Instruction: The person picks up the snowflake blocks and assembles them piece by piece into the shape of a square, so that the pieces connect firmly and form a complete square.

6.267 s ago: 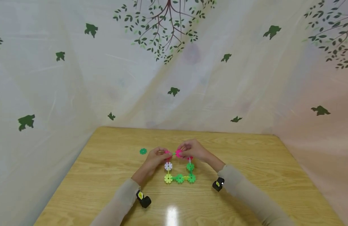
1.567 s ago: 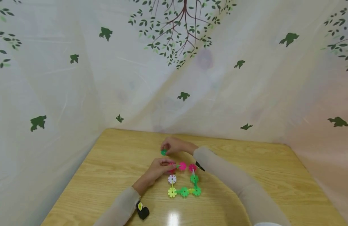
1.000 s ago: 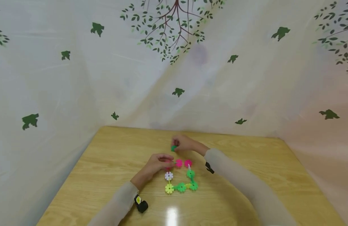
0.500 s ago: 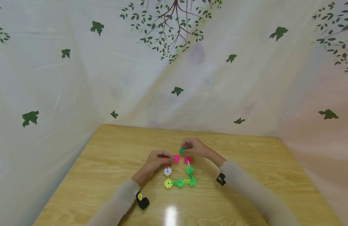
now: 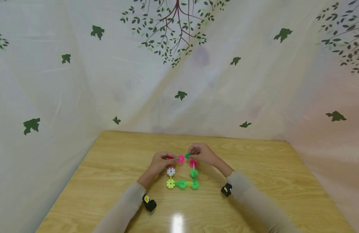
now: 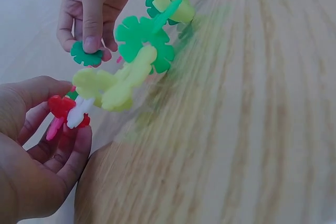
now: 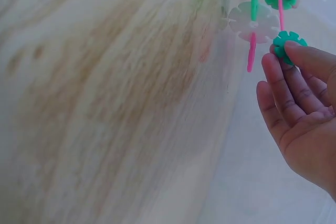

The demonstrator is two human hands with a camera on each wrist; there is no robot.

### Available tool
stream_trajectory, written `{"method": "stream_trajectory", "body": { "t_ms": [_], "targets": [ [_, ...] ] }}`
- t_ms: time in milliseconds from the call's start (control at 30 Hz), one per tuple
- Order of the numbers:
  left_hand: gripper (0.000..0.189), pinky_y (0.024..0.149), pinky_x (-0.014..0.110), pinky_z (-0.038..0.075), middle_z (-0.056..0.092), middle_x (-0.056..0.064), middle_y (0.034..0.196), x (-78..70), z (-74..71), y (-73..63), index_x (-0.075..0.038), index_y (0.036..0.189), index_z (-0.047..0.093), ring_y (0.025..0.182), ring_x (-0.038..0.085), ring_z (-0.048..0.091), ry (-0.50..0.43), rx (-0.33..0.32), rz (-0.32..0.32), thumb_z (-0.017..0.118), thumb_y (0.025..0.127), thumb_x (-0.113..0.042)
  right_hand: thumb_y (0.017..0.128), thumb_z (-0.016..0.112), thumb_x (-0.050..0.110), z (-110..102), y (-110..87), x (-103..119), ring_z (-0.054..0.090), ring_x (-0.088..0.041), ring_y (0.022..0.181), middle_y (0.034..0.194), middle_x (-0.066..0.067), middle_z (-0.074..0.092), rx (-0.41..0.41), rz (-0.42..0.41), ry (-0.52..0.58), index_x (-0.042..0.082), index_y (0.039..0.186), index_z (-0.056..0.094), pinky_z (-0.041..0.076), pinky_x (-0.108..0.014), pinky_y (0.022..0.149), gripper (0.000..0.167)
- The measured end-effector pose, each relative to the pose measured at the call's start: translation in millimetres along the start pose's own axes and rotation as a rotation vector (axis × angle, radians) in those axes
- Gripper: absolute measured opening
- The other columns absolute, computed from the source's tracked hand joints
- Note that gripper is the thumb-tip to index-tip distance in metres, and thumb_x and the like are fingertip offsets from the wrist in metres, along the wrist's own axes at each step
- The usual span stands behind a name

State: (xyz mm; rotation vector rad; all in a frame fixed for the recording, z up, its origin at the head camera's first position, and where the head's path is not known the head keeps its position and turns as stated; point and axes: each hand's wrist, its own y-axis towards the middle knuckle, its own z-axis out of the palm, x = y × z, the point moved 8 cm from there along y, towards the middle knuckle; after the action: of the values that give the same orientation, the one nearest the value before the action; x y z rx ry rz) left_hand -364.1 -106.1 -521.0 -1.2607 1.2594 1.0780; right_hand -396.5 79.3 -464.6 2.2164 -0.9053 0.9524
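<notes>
Slotted flower-shaped interlocking discs are joined in a nearly square chain, with a gap at its far right corner. My left hand [image 5: 159, 164] grips the chain's far left corner, its fingers around a red disc [image 6: 62, 106] beside a white one. From there a pink disc [image 5: 181, 158] sticks out to the right. My right hand [image 5: 203, 153] pinches a loose green disc [image 7: 287, 45] between thumb and fingers, right at the pink disc's edge. Just below it, a dark pink disc [image 5: 193, 162] ends the chain's right side. Yellow [image 5: 170, 183] and green discs [image 5: 182, 184] form the near side.
The wooden table [image 5: 109, 194] spreads out around the chain. Behind it hangs a pale cloth [image 5: 150, 97] printed with leaves and branches. A black wrist camera [image 5: 149, 204] is strapped at the left sleeve and another camera [image 5: 226, 190] at the right.
The green disc lay on the table at the left; my right hand has picked it up and carried it right to the pink disc. My left hand has kept hold of the chain.
</notes>
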Motion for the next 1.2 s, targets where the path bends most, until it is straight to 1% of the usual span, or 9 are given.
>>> {"method": "stream_trajectory", "body": {
  "t_ms": [200, 300, 500, 700, 800, 900, 967, 1067, 1200],
  "targets": [
    [0.020, 0.064, 0.020, 0.054, 0.072, 0.003, 0.089, 0.9, -1.6, 3.4, 0.001, 0.102, 0.077, 0.073, 0.009, 0.063, -0.038, -0.017, -0.015, 0.078, 0.083, -0.003, 0.089, 0.075, -0.001, -1.7, -1.0, -5.4, 0.066, -0.013, 0.081, 0.092, -0.018, 0.072, -0.037, 0.053, 0.023, -0.002, 0.092, 0.069, 0.055, -0.020, 0.073, 0.007],
    [0.019, 0.063, 0.021, 0.053, 0.073, 0.002, 0.088, -0.4, -1.4, 8.9, 0.002, 0.102, 0.077, 0.071, 0.008, 0.062, -0.056, -0.019, -0.006, 0.079, 0.083, -0.004, 0.088, 0.075, -0.003, -3.2, 2.4, -9.1, 0.064, -0.008, 0.079, 0.091, -0.019, 0.072, -0.055, 0.064, 0.050, -0.004, 0.090, 0.069, 0.054, -0.019, 0.072, 0.006],
    [0.021, 0.061, 0.021, 0.052, 0.074, 0.008, 0.090, -5.1, 1.9, 16.2, 0.004, 0.103, 0.076, 0.070, 0.009, 0.061, -0.058, -0.034, 0.013, 0.080, 0.085, -0.005, 0.087, 0.074, -0.007, -5.5, 7.8, -11.3, 0.064, -0.009, 0.076, 0.088, -0.024, 0.071, -0.094, 0.054, 0.091, -0.009, 0.090, 0.068, 0.053, -0.017, 0.067, 0.007],
    [0.023, 0.065, 0.019, 0.054, 0.073, 0.005, 0.092, -3.9, 4.2, 21.7, 0.005, 0.106, 0.075, 0.075, 0.010, 0.062, -0.115, -0.042, -0.002, 0.079, 0.085, -0.004, 0.087, 0.070, -0.013, -11.1, 6.0, 11.8, 0.066, -0.019, 0.077, 0.090, -0.033, 0.068, -0.126, 0.074, 0.127, -0.017, 0.093, 0.065, 0.053, -0.018, 0.065, 0.008],
    [0.024, 0.065, 0.018, 0.053, 0.073, 0.004, 0.092, -2.9, 6.2, 24.0, 0.005, 0.106, 0.075, 0.075, 0.010, 0.063, -0.144, -0.044, 0.002, 0.080, 0.085, -0.004, 0.087, 0.070, -0.014, -10.7, 7.3, 2.5, 0.067, -0.019, 0.079, 0.093, -0.035, 0.068, -0.152, 0.102, 0.145, -0.018, 0.093, 0.065, 0.053, -0.017, 0.066, 0.009],
    [0.024, 0.064, 0.019, 0.053, 0.073, 0.003, 0.090, -0.2, 9.4, 26.0, 0.004, 0.107, 0.075, 0.076, 0.012, 0.064, -0.153, -0.043, -0.009, 0.080, 0.086, -0.005, 0.086, 0.071, -0.013, -8.1, 9.2, -14.1, 0.067, -0.013, 0.079, 0.094, -0.034, 0.070, -0.176, 0.127, 0.157, -0.017, 0.092, 0.066, 0.053, -0.016, 0.067, 0.009],
    [0.024, 0.065, 0.021, 0.054, 0.073, 0.003, 0.091, 1.4, 11.8, 27.4, 0.003, 0.109, 0.075, 0.077, 0.013, 0.065, -0.169, -0.039, -0.024, 0.079, 0.087, -0.004, 0.086, 0.072, -0.012, -7.5, 9.7, -19.8, 0.066, -0.009, 0.078, 0.094, -0.032, 0.071, -0.185, 0.142, 0.172, -0.015, 0.092, 0.067, 0.054, -0.017, 0.066, 0.008],
    [0.030, 0.069, 0.022, 0.057, 0.073, 0.005, 0.099, 1.0, 15.5, 30.3, 0.003, 0.118, 0.071, 0.080, 0.014, 0.066, -0.212, -0.034, -0.035, 0.076, 0.089, -0.002, 0.086, 0.074, -0.008, -8.8, 11.4, -24.0, 0.067, -0.007, 0.077, 0.095, -0.029, 0.072, -0.199, 0.160, 0.201, -0.011, 0.093, 0.069, 0.056, -0.020, 0.068, 0.008],
    [0.039, 0.068, 0.023, 0.057, 0.072, 0.009, 0.107, -4.2, 19.8, 34.8, 0.005, 0.129, 0.064, 0.078, 0.014, 0.066, -0.271, -0.028, -0.028, 0.072, 0.090, 0.002, 0.087, 0.075, -0.005, -15.1, 15.2, -25.5, 0.070, -0.012, 0.079, 0.095, -0.024, 0.074, -0.226, 0.184, 0.227, -0.008, 0.094, 0.071, 0.060, -0.027, 0.071, 0.009]
  ]
}}
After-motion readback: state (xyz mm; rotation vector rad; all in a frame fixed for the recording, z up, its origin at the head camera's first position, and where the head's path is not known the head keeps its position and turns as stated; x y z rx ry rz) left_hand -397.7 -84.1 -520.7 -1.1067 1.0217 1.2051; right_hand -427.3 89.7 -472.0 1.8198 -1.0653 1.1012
